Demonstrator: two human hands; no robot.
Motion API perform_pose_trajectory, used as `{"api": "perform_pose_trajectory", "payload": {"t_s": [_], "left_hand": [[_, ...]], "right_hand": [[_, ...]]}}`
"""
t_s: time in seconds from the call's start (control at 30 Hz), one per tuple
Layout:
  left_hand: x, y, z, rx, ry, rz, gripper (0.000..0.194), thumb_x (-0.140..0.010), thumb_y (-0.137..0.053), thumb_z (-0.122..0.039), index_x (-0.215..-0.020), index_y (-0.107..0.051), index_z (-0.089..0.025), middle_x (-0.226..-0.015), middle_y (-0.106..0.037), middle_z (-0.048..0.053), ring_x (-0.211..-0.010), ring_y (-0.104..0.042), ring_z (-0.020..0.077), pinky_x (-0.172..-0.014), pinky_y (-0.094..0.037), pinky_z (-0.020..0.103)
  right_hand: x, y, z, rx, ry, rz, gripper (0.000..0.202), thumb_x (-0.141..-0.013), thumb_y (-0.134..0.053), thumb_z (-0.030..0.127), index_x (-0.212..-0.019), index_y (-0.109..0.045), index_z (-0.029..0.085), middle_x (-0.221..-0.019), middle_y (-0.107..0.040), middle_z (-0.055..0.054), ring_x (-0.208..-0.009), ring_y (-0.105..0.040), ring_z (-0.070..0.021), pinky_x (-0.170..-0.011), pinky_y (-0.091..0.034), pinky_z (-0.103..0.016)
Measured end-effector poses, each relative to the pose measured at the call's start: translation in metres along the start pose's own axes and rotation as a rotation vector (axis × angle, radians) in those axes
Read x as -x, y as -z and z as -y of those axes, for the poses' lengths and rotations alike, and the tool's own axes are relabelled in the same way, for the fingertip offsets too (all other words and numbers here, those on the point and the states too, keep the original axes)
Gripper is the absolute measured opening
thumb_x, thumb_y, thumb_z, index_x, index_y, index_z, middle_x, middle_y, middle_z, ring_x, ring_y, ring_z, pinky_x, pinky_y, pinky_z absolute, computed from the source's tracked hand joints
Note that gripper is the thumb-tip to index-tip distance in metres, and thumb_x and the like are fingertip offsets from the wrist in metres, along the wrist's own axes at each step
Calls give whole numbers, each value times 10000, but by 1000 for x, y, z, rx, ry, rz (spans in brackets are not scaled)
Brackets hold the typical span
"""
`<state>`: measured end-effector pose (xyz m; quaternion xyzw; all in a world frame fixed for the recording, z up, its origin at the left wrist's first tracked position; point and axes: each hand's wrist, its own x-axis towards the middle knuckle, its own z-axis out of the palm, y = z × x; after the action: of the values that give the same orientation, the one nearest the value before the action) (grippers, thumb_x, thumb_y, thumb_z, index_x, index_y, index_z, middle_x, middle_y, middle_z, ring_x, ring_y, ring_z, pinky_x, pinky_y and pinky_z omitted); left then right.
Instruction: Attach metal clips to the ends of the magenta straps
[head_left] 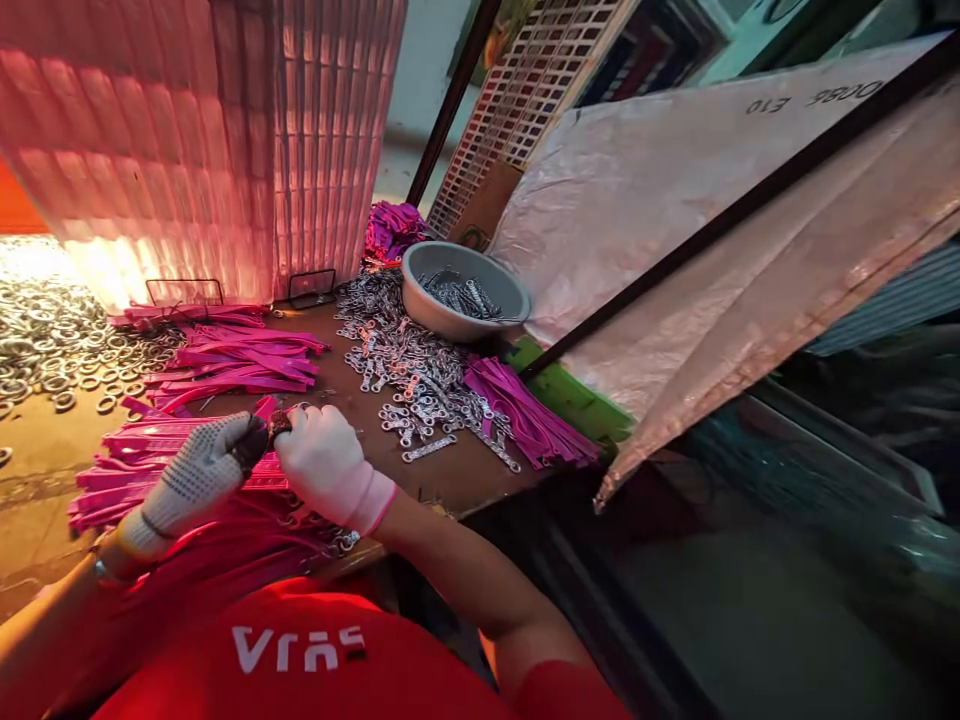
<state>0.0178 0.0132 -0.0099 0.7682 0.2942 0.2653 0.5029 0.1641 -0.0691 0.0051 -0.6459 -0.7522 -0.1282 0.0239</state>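
**Red shirt up front, both gloved hands low over pink strips**

Nearest the lens: red shirt [270,690], bold white letters across it – looks like "Vr" then two more, last ones unclear. Other readable text is on the big pale sheet [637,200] at right: "E10" plus a run of digits, not clear enough to quote.

Pose: forearms come in from both lower sides, hands meeting over the near left part of the desk [420,490]. Left hand [195,470] points inward and away, dotted grey glove, dark tips. Right hand [322,455] is back-up, plain white glove, pink-edged cuff, just beside the left.

Fingers: curled in on both hands, thumb side facing thumb side. Small dark reddish bit shows between them – cannot tell if it's a held piece or a finger cover, so cannot confirm what either grasps.

Pink strips [127,470] lie under and around the hands, another bundle beyond. Metal links [420,390] heaped right of centre, grey bowl [416,305] of more metal parts behind. Loose rings [67,370] at far left.
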Motion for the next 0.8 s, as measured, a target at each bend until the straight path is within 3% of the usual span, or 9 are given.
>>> {"api": "perform_pose_trajectory", "payload": {"t_s": [0.1, 0.23, 0.4, 0.57, 0.63, 0.7, 0.8], "left_hand": [[-2, 1, 4, -129, -100, 36, 114, -803, -620, -236, -719, -637, -161, -660, -610, 11, -608, -481, 116, -555, -364, 189], [0, 1, 8, 48, 59, 208, 308, -912, -459, -316, -638, -507, -184, -502, -454, -28, -463, -374, 104, -467, -285, 211], [7, -9, 26, -80, -99, 137, 124, -823, -560, -176, -720, -626, -156, -673, -617, 27, -591, -477, 134, -575, -328, 250], [12, -12, 46, 86, -48, 143, 125, -787, -536, -147, -791, -660, -148, -717, -641, 51, -631, -546, 169, -610, -396, 274], [16, -11, 48, 259, 60, 150, 148, -828, -502, -210, -830, -636, -148, -619, -582, 19, -538, -513, 142, -531, -374, 256], [21, -11, 48, 382, 151, 83, 202, -872, -494, -301, -866, -626, -148, -580, -539, -7, -480, -465, 115, -488, -343, 240], [28, -13, 49, 285, 96, -56, 213, -868, -546, -330, -828, -648, -148, -691, -612, 21, -586, -513, 126, -564, -377, 252]], "right_hand": [[0, -4, -2, 1, 63, 22, 293, -975, -353, 134, -882, -631, 133, -871, -643, -140, -788, -587, -231, -635, -368, -338], [3, -11, 1, -25, -17, -5, 337, -978, -334, 122, -881, -657, 132, -873, -653, -151, -758, -563, -226, -621, -339, -345], [11, -31, 2, -134, -26, -75, 272, -809, -475, 42, -963, -683, 127, -829, -641, -117, -718, -517, -216, -643, -336, -341], [14, -41, 1, -191, -50, -211, 364, -702, -460, 8, -983, -662, 121, -809, -610, -105, -737, -504, -234, -664, -353, -331], [14, -36, 1, -232, -68, -167, 450, -668, -466, 11, -1070, -636, 119, -873, -622, -108, -773, -519, -236, -683, -364, -321], [12, -28, 0, -277, -76, -48, 488, -639, -474, 19, -1091, -617, 132, -917, -640, -101, -784, -536, -224, -680, -361, -304], [3, -19, 1, -316, -121, 176, 331, -670, -483, 41, -944, -625, 159, -793, -656, -62, -691, -540, -191, -613, -308, -284]]}}
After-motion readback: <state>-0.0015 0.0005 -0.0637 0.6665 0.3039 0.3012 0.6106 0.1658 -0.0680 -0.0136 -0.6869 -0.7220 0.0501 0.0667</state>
